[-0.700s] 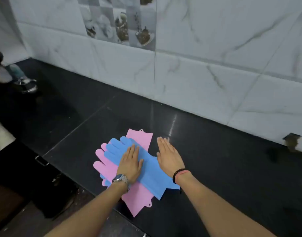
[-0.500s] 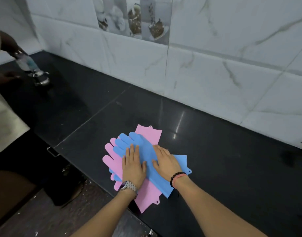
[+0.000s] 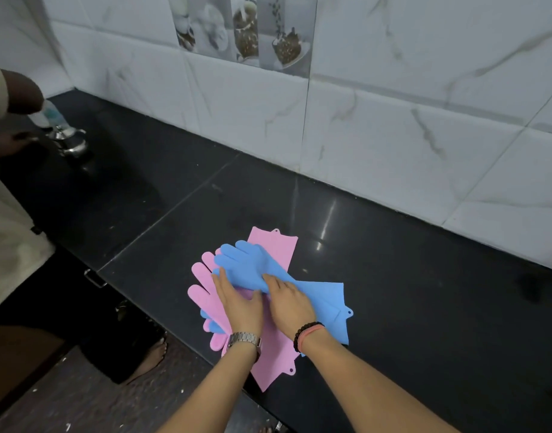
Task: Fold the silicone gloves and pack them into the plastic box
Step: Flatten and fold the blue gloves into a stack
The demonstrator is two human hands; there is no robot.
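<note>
A stack of silicone gloves lies on the black counter (image 3: 424, 307) near its front edge. The top blue glove (image 3: 249, 264) points its fingers to the far left and its cuff (image 3: 327, 304) to the right. Pink gloves (image 3: 274, 357) lie under it, with pink fingers (image 3: 202, 285) sticking out at the left. My left hand (image 3: 240, 303) rests on the stack, fingers at the blue glove's near edge. My right hand (image 3: 288, 300) pinches the blue glove's middle, where it bunches up. No plastic box is in view.
A white marble-tiled wall (image 3: 393, 120) runs along the back of the counter. At the far left another person's hand (image 3: 21, 95) holds a bottle over a small steel vessel (image 3: 68, 142). The counter's front edge drops to the floor below my arms.
Both hands have slid together from lying flat on the gloves. My right hand now bunches the blue glove's middle, and the view has shifted so the stack sits more central.
</note>
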